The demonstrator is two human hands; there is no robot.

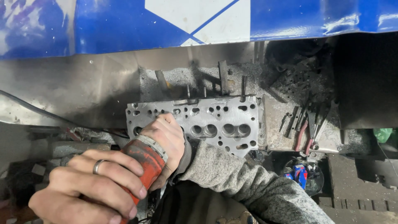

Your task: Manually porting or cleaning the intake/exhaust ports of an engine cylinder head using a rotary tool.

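Observation:
A grey metal cylinder head with several round chambers and bolt holes lies flat on a bench strewn with metal filings. I hold a red power tool against the head's left end with both hands. My left hand, a ring on one finger, wraps the tool's rear body at the lower left. My right hand, in a grey sleeve, grips the tool's front collar right over the head's left chamber. The working tip is hidden under my right hand.
Pliers with red handles and other small hand tools lie on a metal plate right of the head. Upright metal bars stand behind it. A blue and white panel overhangs the back. A dark round tub sits lower right.

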